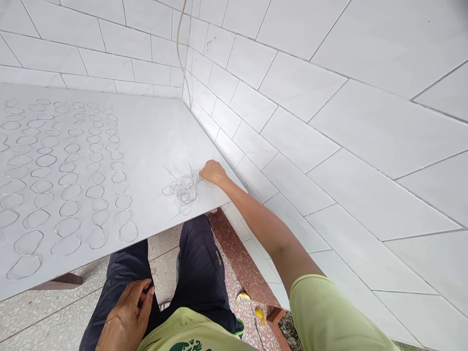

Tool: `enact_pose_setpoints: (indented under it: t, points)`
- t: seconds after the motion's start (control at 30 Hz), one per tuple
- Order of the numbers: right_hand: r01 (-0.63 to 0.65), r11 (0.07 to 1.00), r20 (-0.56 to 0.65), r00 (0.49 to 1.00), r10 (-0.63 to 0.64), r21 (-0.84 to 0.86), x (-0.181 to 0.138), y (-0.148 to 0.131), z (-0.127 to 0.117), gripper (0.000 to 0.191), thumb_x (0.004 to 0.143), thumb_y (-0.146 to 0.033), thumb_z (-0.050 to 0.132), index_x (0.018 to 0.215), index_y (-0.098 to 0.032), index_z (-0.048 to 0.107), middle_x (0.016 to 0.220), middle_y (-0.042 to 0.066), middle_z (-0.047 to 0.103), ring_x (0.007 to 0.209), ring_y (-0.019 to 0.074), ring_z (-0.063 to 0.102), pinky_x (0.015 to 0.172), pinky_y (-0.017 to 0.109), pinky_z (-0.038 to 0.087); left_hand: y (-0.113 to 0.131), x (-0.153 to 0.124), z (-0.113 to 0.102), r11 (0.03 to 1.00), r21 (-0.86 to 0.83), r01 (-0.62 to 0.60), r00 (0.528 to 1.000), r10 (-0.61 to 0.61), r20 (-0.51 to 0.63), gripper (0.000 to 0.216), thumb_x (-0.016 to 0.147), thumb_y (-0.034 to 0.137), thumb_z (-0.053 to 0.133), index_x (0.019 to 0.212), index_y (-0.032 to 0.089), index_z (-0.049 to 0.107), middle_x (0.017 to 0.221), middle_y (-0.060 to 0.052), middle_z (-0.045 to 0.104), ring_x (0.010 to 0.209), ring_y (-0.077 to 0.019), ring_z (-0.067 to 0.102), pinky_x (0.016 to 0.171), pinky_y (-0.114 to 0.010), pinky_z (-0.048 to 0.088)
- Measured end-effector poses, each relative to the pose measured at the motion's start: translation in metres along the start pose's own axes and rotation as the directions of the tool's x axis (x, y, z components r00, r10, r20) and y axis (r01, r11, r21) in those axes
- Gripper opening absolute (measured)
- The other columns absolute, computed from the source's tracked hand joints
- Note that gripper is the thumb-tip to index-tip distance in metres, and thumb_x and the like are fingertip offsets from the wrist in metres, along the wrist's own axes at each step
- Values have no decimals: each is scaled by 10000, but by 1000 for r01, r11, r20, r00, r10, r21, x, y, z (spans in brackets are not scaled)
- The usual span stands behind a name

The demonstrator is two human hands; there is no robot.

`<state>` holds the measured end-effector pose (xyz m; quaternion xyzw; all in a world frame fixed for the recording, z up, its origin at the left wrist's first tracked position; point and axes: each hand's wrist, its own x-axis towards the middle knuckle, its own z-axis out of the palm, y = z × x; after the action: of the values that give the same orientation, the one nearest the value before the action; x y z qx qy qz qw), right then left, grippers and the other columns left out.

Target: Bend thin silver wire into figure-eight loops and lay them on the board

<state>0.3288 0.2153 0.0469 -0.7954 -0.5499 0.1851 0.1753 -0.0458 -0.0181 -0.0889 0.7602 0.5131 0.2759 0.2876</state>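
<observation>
My right hand [213, 172] is closed at the right side of a tangled pile of thin metal wire [185, 189]. Its fingertips pinch wire at the pile's edge, though the exact strands are partly hidden. Over my left thigh, my left hand [126, 314] hangs loosely curled, with a gap between thumb and fingers and nothing visible in it. On the left of the grey tabletop [153, 131] lie several columns of wire loops bent into figure-eight shapes [126, 226].
White tiled walls [292, 136] meet at a corner behind and right of the tabletop. A thin cable [178, 44] runs down that corner. Below are a reddish-brown ledge [243, 248], a speckled floor [164, 258] and small yellow pieces [259, 316].
</observation>
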Motion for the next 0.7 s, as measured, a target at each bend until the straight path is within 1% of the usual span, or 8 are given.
enact_pose_setpoints:
  t: [0.1, 0.17, 0.3, 0.37, 0.43, 0.53, 0.63, 0.7]
  points:
    - [37, 996, -3, 999, -36, 78, -3, -4, -5, 427, 808, -112, 667, 593, -252, 326, 548, -36, 290, 524, 134, 328, 532, 293, 222, 1, -1, -2, 1000, -14, -3, 1000, 3, -22, 322, 974, 487, 577, 1063, 227, 743, 1019, -77, 803, 674, -185, 758, 565, -250, 614]
    - [64, 989, -13, 998, -63, 137, -7, -3, -10, 391, 840, -139, 656, 604, -244, 362, 546, -29, 331, 533, 134, 348, 529, 291, 230, 5, -1, -4, 999, -25, -29, 999, 28, -46, 314, 983, 472, 567, 1032, 220, 748, 984, -78, 801, 641, -175, 749, 546, -238, 607]
    - [73, 964, -40, 997, -65, 256, -15, 5, -22, 253, 877, -205, 675, 698, -224, 497, 609, 4, 554, 563, 141, 463, 503, 279, 295, 20, 3, -8, 992, -23, -122, 990, 120, -72, 282, 1012, 431, 560, 1070, 225, 744, 1012, -81, 796, 681, -169, 755, 560, -220, 605]
    - [71, 947, -44, 997, -60, 315, -19, 11, -27, 184, 901, -233, 661, 765, -217, 539, 708, 25, 665, 580, 136, 522, 492, 267, 334, 31, 8, -10, 985, -26, -168, 983, 166, -80, 262, 1028, 403, 554, 1110, 228, 731, 1065, -88, 784, 752, -174, 762, 587, -213, 606]
    - [70, 927, -43, 997, -59, 367, -22, 18, -30, 143, 935, -252, 626, 822, -214, 546, 823, 37, 734, 602, 123, 573, 487, 249, 365, 43, 16, -12, 978, -29, -206, 976, 203, -81, 247, 1041, 375, 545, 1142, 229, 717, 1110, -91, 767, 801, -177, 758, 620, -215, 607]
    - [88, 847, -46, 996, -76, 524, -25, 27, -28, 137, 957, -245, 606, 849, -214, 528, 879, 40, 749, 632, 113, 622, 479, 224, 392, 66, 34, -14, 973, -44, -225, 972, 221, -82, 260, 1050, 368, 533, 1190, 233, 705, 1176, -96, 742, 791, -170, 739, 665, -234, 616]
    - [124, 707, -71, 992, -105, 697, -28, 31, -25, 167, 938, -249, 656, 838, -213, 527, 821, 31, 720, 639, 127, 642, 492, 232, 442, 91, 61, -20, 982, -65, -176, 982, 170, -85, 319, 1052, 415, 515, 1254, 245, 694, 1241, -109, 721, 764, -178, 719, 677, -277, 626]
    - [137, 637, -80, 990, -117, 758, -30, 31, -22, 205, 918, -288, 703, 836, -213, 530, 800, 23, 709, 637, 131, 642, 511, 244, 475, 108, 83, -26, 986, -89, -140, 987, 132, -90, 348, 1047, 450, 504, 1252, 236, 687, 1227, -110, 717, 731, -181, 704, 653, -302, 623]
